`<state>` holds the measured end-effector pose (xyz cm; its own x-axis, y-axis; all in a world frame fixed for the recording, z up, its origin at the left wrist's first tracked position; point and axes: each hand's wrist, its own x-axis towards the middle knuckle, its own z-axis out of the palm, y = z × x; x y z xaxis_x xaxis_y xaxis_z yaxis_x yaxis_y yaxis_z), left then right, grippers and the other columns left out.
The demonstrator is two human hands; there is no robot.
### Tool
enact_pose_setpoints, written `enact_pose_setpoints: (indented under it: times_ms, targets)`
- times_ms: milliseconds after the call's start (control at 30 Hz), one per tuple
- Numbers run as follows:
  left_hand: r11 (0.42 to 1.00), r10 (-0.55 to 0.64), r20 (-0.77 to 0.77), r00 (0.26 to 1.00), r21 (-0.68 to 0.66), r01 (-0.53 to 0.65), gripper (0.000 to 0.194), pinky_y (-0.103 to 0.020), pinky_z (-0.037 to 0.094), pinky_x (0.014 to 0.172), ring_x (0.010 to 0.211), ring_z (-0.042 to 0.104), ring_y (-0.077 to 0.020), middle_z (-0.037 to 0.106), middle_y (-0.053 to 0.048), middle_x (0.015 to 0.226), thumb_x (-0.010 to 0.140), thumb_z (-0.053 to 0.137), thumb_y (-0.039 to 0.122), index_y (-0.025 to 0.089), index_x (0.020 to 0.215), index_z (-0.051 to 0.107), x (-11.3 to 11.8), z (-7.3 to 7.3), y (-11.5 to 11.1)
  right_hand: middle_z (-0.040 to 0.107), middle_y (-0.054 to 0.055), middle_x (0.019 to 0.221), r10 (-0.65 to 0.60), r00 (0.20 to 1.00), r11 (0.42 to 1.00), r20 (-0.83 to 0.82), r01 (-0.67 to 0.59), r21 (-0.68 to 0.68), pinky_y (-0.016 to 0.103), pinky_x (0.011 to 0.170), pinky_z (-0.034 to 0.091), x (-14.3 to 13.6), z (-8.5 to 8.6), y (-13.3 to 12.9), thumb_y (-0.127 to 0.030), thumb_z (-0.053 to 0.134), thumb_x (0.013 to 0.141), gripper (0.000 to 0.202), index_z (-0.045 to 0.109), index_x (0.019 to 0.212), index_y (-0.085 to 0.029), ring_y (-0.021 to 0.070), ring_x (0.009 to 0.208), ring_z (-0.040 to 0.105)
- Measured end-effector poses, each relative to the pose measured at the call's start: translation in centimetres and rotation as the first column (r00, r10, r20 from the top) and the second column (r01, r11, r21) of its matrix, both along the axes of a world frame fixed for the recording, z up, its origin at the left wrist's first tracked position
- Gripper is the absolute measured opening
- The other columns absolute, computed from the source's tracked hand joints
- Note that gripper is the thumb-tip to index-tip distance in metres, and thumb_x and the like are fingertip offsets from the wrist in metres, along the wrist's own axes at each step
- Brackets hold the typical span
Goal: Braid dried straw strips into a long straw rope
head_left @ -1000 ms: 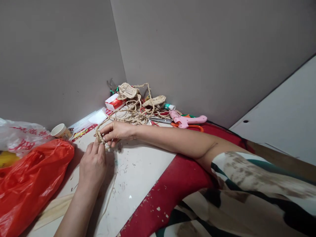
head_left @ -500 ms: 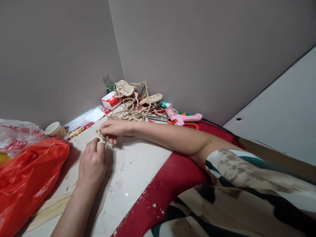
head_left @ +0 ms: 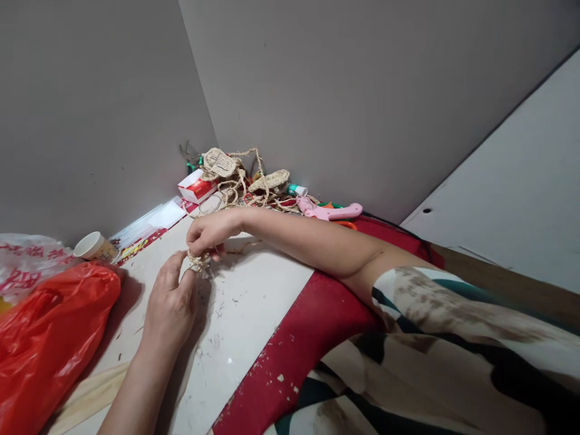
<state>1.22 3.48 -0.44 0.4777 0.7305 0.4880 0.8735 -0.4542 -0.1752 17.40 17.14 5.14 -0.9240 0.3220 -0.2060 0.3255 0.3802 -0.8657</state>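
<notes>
1. Straw piece (head_left: 198, 261), small, braided: on or just above the white board (head_left: 244, 302), at the fingertips of both hands; its outline is partly hidden by the fingers and too small to read in detail.
2. Right hand (head_left: 211, 234): fingers drawn together in a narrow pinch on the straw piece; fingertips partly concealed.
3. Left hand (head_left: 171, 296): thumb and forefinger a little apart at the piece's near edge; whether they grip it cannot be told.
4. Straw cord (head_left: 244, 246), loose: beside the right wrist, its run partly covered.
5. Pink tool (head_left: 338, 210): beyond the right forearm, with an orange handle (head_left: 347, 224) mostly masked by that arm.
6. Heap of braided straw (head_left: 235, 181), with two oval woven pieces: in the wall corner, its front edge blocked by the right arm.
7. Red-and-white box (head_left: 198, 186): against the heap.
8. Paper cup (head_left: 95, 246): upright behind the red plastic bag (head_left: 58, 338), which is cut off at left.
9. Pale strip (head_left: 93, 396): between bag and left forearm, end out of view.
</notes>
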Motion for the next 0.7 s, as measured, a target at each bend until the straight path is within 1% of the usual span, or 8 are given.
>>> enact_pose_setpoints:
  times_ms: [67, 133, 233, 467, 533, 600, 633, 700]
  targets:
    - [0.999, 0.013, 0.035, 0.999, -0.038, -0.012, 0.014, -0.042, 0.049, 0.091, 0.115, 0.054, -0.0305, 0.047, -0.021, 0.133, 0.086, 0.045, 0.008, 0.015, 0.087, 0.057, -0.14, 0.10, 0.01, 0.055, -0.001, 0.057, -0.032, 0.999, 0.992, -0.042, 0.026, -0.126, 0.017, 0.041, 0.042, -0.07, -0.26, 0.52, -0.018, 0.051, 0.080, 0.009, 0.054, 0.074, -0.012, 0.0092, 0.048, 0.058]
    - [0.998, 0.021, 0.054, 0.998, -0.061, -0.018, 0.012, -0.042, 0.049, 0.091, 0.116, 0.054, -0.0304, 0.046, -0.020, 0.134, 0.087, 0.046, 0.010, 0.015, 0.083, 0.056, -0.20, 0.20, -0.03, 0.052, -0.002, 0.054, -0.098, 0.992, 0.974, -0.083, 0.078, -0.211, 0.017, 0.040, 0.042, -0.13, -0.40, 0.84, -0.018, 0.053, 0.079, 0.009, 0.054, 0.073, -0.012, 0.0091, 0.046, 0.057]
    - [0.998, 0.011, 0.070, 0.998, -0.059, -0.007, 0.011, -0.044, 0.047, 0.096, 0.123, 0.049, -0.0315, 0.043, -0.020, 0.137, 0.087, 0.047, 0.010, 0.017, 0.083, 0.056, -0.05, 0.30, -0.18, 0.050, -0.003, 0.052, -0.154, 0.982, 0.962, -0.105, 0.125, -0.241, 0.017, 0.037, 0.041, -0.13, -0.37, 0.91, -0.018, 0.054, 0.077, 0.010, 0.053, 0.070, -0.012, 0.0096, 0.043, 0.056]
    - [0.998, -0.049, 0.127, 0.991, -0.020, 0.052, 0.012, -0.047, 0.042, 0.103, 0.136, 0.036, -0.0336, 0.032, -0.021, 0.144, 0.085, 0.049, 0.007, 0.017, 0.085, 0.056, 0.58, 0.80, -0.64, 0.048, -0.003, 0.048, -0.013, 0.997, 0.977, -0.082, -0.005, -0.212, 0.016, 0.035, 0.039, 0.33, 0.22, 0.58, -0.015, 0.048, 0.079, 0.013, 0.049, 0.067, -0.013, 0.0114, 0.043, 0.058]
    - [0.998, -0.056, 0.134, 0.989, -0.034, 0.061, 0.013, -0.046, 0.043, 0.102, 0.134, 0.038, -0.0326, 0.033, -0.020, 0.144, 0.084, 0.049, 0.007, 0.018, 0.086, 0.056, 0.60, 0.89, -0.63, 0.050, -0.002, 0.049, 0.018, 0.998, 0.980, -0.060, -0.030, -0.198, 0.016, 0.035, 0.040, 0.40, 0.29, 0.55, -0.015, 0.049, 0.079, 0.011, 0.051, 0.068, -0.013, 0.0117, 0.044, 0.058]
    - [0.996, -0.036, 0.131, 0.991, -0.077, 0.046, 0.013, -0.044, 0.046, 0.097, 0.126, 0.046, -0.0312, 0.038, -0.019, 0.141, 0.085, 0.047, 0.009, 0.018, 0.086, 0.057, 0.55, 0.82, -0.53, 0.052, -0.002, 0.051, 0.009, 0.997, 0.979, -0.074, -0.024, -0.204, 0.016, 0.036, 0.041, 0.37, 0.27, 0.64, -0.015, 0.051, 0.079, 0.009, 0.053, 0.071, -0.012, 0.0112, 0.044, 0.058]
    - [0.995, -0.020, 0.136, 0.990, -0.096, 0.034, 0.013, -0.043, 0.047, 0.094, 0.121, 0.051, -0.0300, 0.042, -0.019, 0.137, 0.085, 0.046, 0.010, 0.018, 0.086, 0.057, 0.53, 0.73, -0.47, 0.052, -0.002, 0.052, -0.022, 0.995, 0.976, -0.102, -0.001, -0.218, 0.016, 0.036, 0.041, 0.32, 0.23, 0.74, -0.015, 0.051, 0.080, 0.009, 0.053, 0.071, -0.012, 0.0105, 0.044, 0.058]
    - [0.992, -0.004, 0.169, 0.986, -0.126, 0.025, 0.013, -0.039, 0.049, 0.089, 0.111, 0.056, -0.0271, 0.049, -0.019, 0.128, 0.087, 0.045, 0.011, 0.017, 0.087, 0.056, 0.58, 0.48, -0.33, 0.052, -0.002, 0.054, -0.126, 0.976, 0.962, -0.180, 0.076, -0.260, 0.016, 0.036, 0.041, 0.19, 0.15, 1.07, -0.015, 0.052, 0.081, 0.011, 0.051, 0.070, -0.011, 0.0084, 0.043, 0.055]
